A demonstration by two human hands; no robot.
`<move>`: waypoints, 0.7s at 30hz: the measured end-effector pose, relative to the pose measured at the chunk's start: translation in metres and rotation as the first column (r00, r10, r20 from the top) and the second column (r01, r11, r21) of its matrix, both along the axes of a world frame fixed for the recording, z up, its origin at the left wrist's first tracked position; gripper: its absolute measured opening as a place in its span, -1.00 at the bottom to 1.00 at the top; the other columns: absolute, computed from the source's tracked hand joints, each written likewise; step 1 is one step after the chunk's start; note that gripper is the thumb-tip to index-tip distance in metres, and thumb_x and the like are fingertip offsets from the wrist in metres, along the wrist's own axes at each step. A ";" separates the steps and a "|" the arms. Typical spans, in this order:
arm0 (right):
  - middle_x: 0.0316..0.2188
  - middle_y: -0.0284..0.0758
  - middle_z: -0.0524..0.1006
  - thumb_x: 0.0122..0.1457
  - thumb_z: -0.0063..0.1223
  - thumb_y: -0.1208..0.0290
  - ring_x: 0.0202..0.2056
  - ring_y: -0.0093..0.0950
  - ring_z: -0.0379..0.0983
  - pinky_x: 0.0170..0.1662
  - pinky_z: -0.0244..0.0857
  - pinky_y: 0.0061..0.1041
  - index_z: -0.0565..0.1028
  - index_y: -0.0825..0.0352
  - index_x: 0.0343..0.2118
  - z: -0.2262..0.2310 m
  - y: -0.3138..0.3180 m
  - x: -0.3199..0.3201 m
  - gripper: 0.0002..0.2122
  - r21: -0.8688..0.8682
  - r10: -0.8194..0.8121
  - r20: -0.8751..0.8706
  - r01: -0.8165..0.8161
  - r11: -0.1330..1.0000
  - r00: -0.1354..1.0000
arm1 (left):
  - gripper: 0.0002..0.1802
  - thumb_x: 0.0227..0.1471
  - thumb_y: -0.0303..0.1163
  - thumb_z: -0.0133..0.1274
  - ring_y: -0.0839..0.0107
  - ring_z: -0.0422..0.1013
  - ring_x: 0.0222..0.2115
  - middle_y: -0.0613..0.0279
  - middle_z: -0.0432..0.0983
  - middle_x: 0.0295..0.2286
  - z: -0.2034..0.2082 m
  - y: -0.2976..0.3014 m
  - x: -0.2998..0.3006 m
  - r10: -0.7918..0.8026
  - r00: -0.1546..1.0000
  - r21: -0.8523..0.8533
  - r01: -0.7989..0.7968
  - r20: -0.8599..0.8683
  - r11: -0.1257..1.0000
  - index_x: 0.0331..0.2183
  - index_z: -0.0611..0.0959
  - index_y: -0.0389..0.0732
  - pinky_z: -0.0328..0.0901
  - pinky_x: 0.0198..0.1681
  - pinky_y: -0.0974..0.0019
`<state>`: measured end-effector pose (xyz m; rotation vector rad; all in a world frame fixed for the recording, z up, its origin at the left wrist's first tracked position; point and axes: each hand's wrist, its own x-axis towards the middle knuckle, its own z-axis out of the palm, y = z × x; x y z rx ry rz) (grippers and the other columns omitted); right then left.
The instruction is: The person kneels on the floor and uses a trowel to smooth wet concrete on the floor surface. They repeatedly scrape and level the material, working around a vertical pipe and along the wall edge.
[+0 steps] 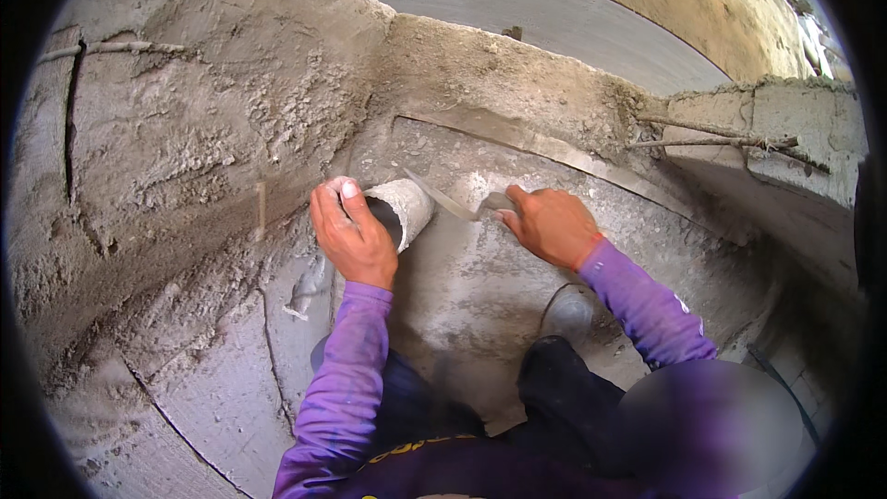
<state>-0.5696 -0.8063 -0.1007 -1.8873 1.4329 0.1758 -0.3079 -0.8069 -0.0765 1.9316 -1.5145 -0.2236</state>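
My left hand (353, 238) is closed at the left rim of a short, wide pipe (416, 206), with the thumb and fingers curled close together. The pipe has a dark hollow opening and a rough pale crust over its outside. Its left rim is partly hidden by this hand. To the right of the pipe, my right hand (554, 226) grips a narrow, flat grey blade (442, 196) by its near end. The blade slants up and left, its far tip close to the pipe's crusted top edge. My fingers hide most of the grip, so its exact kind is unclear.
Rough mortar walls (212, 120) rise at the left and back. A straight strip (545, 152) edges the dusty floor at the back. Rusty bars (721, 140) stick out at right. Below are my legs and a grey boot toe (566, 314). A blurred patch covers the lower right.
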 end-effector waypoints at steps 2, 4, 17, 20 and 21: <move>-0.45 -0.06 0.64 0.34 -0.01 0.02 -0.35 -0.01 0.61 -0.27 0.49 -0.05 0.52 0.29 -0.09 -0.020 -0.008 -0.010 -0.62 -0.041 0.030 -0.038 -0.032 0.999 0.999 | -0.69 0.34 -0.28 -0.13 -0.16 0.36 -0.28 -0.13 0.41 -0.35 -0.002 -0.003 -0.010 -0.018 1.000 0.014 0.018 -0.015 1.000 -0.31 0.51 -0.36 0.22 -0.15 -0.06; -0.43 -0.05 0.64 0.34 -0.01 0.02 -0.34 0.00 0.61 -0.25 0.48 -0.04 0.53 0.29 -0.08 -0.016 -0.016 -0.011 -0.61 -0.064 0.010 -0.049 -0.013 0.998 0.999 | -0.69 0.34 -0.29 -0.13 -0.15 0.36 -0.28 -0.12 0.41 -0.36 0.001 -0.003 -0.004 -0.011 1.000 0.018 0.011 0.004 1.000 -0.31 0.51 -0.36 0.22 -0.16 -0.05; -0.53 -0.05 0.61 0.33 0.01 0.00 -0.35 -0.01 0.60 -0.22 0.47 -0.05 0.55 0.33 -0.08 0.020 -0.042 -0.034 -0.58 0.008 0.026 -0.133 -0.025 1.000 0.991 | -0.69 0.37 -0.32 -0.21 0.02 0.38 -0.30 -0.05 0.43 -0.37 0.006 0.004 -0.002 0.026 1.000 0.025 -0.026 0.012 0.999 -0.31 0.50 -0.35 0.25 -0.16 0.08; -0.50 -0.03 0.62 0.33 0.02 0.00 -0.33 0.00 0.60 -0.19 0.46 -0.04 0.58 0.34 -0.08 0.021 -0.061 -0.032 -0.57 -0.042 0.084 -0.034 -0.085 0.995 0.996 | -0.70 0.36 -0.32 -0.21 0.07 0.38 -0.29 -0.01 0.43 -0.36 0.004 0.005 -0.002 0.058 0.998 -0.026 -0.058 -0.026 0.998 -0.28 0.50 -0.34 0.26 -0.15 0.11; -0.49 -0.02 0.62 0.33 0.02 0.00 -0.32 0.01 0.60 -0.18 0.45 -0.04 0.59 0.34 -0.08 0.023 -0.071 -0.024 -0.57 -0.042 0.114 -0.014 -0.114 0.993 0.993 | -0.70 0.36 -0.32 -0.21 0.08 0.38 -0.30 -0.01 0.43 -0.36 0.003 0.004 -0.003 0.058 0.998 -0.057 -0.060 -0.035 0.997 -0.28 0.50 -0.34 0.26 -0.15 0.11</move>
